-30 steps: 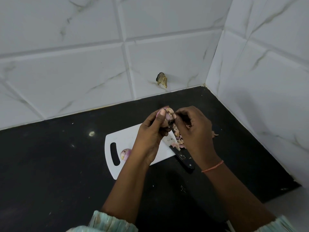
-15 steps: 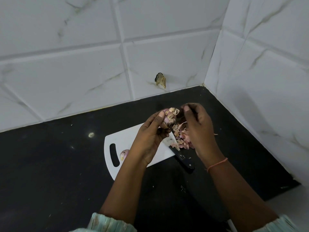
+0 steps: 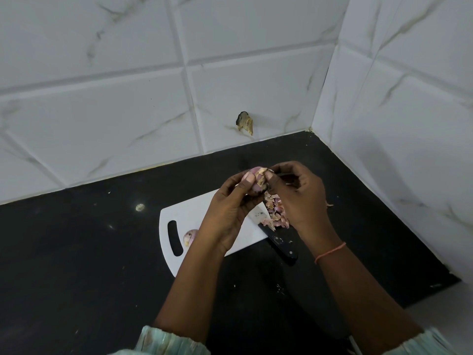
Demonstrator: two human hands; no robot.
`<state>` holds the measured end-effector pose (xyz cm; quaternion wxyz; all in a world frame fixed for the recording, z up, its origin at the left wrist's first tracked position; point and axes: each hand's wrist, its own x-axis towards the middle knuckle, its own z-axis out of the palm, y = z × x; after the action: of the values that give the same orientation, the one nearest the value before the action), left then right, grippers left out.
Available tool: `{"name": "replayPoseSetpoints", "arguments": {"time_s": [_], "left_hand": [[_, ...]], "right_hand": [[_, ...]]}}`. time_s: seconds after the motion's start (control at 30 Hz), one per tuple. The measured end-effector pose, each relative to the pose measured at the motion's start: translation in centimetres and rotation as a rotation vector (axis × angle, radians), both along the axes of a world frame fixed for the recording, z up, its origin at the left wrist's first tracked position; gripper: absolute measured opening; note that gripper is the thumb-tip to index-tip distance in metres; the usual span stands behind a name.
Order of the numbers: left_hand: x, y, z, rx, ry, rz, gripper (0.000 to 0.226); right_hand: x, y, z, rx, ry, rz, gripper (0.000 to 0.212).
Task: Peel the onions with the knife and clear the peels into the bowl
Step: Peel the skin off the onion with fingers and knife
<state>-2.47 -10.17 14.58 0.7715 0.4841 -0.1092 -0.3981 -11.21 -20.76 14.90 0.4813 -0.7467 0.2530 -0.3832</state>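
Onion number two (image 3: 190, 237) lies at nine o'clock on the white cutting board (image 3: 194, 213). Above it, the left hand (image 3: 230, 203) grips a pink onion (image 3: 256, 181), right hand (image 3: 299, 198) pinching its skin. Peels (image 3: 275, 216) sit over the knife (image 3: 279, 243) at four o'clock.

Your way is open across the black counter (image 3: 76, 252) toward its left edge. At the back right corner the two tiled walls (image 3: 409, 124) close you in, and the cutting board (image 3: 194, 213), peels (image 3: 275, 216) and knife (image 3: 281, 245) crowd the middle.
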Motion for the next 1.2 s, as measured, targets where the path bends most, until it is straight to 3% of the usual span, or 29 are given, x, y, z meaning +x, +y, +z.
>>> {"name": "replayPoseSetpoints", "arguments": {"time_s": [0.3,0.4,0.5,0.6,0.9,1.07,1.2], "left_hand": [[0.5,0.1,-0.1,0.023,0.004,-0.004,0.030],[0.6,0.2,-0.1,0.018,-0.037,-0.005,0.030],[0.4,0.1,0.0,0.003,-0.054,0.004,0.034],[0.2,0.0,0.0,-0.012,-0.042,0.022,0.047],[0.4,0.2,0.0,-0.095,0.080,-0.005,0.050],[0.4,0.0,0.1,-0.137,0.189,0.002,0.026],[0.3,-0.2,0.3,-0.139,0.213,0.010,0.042]], "right_hand": [[-0.2,-0.2,0.0,0.146,-0.079,0.023,0.008],[-0.1,-0.1,0.0,0.030,-0.006,0.114,0.016],[0.2,-0.3,0.0,-0.137,0.005,0.085,0.012],[0.4,-0.1,0.2,-0.174,0.002,0.078,0.009],[0.7,-0.6,-0.3,0.241,-0.042,-0.061,0.008],[0.4,-3.2,-2.4,0.215,0.061,-0.201,0.012],[-0.4,-4.7,-3.3,0.045,0.327,-0.158,0.030]]}}
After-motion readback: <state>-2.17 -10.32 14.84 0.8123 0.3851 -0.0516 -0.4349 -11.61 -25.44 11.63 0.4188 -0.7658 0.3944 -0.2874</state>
